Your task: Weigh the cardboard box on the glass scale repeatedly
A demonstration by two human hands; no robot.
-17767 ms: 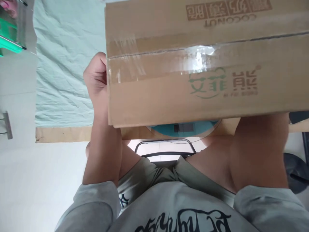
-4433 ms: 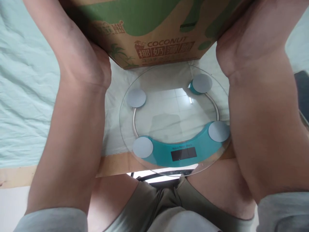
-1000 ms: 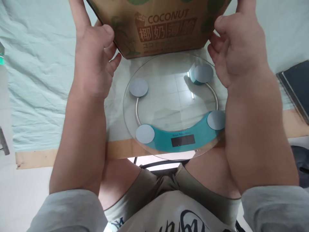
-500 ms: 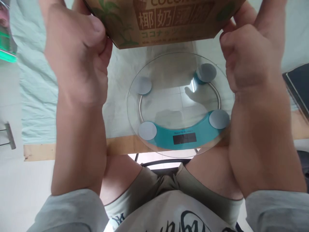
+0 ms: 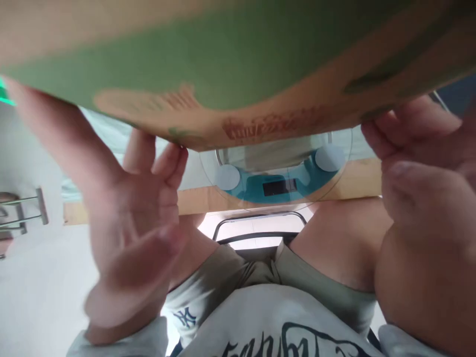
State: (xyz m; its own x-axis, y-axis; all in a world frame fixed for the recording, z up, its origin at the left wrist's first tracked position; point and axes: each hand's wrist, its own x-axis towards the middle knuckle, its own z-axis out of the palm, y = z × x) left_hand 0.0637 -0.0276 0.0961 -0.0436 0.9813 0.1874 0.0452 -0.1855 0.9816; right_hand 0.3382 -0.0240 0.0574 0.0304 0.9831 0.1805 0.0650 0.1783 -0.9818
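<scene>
A brown cardboard box (image 5: 223, 64) with green and red print fills the top of the head view, raised close to the camera. My left hand (image 5: 137, 208) supports its left side, fingers against the lower edge and thumb spread away. At the right, my right hand (image 5: 420, 168) has its fingers at the underside of the box; its thumb shows in front. Below the box lies a round glass bathroom scale (image 5: 245, 188) with a teal strip and a dark display. The box hides the scale's far part.
The scale lies at the near wooden edge (image 5: 197, 198) of a table with a pale green cloth (image 5: 107, 134). My legs (image 5: 345, 238) are just below that edge. Metal bars (image 5: 26, 208) stand at the left, over the pale floor.
The box has come up and closer to the camera, tilting so more of its printed face shows. My hands have turned palms-up beneath it, and the left thumb has come off the box.
</scene>
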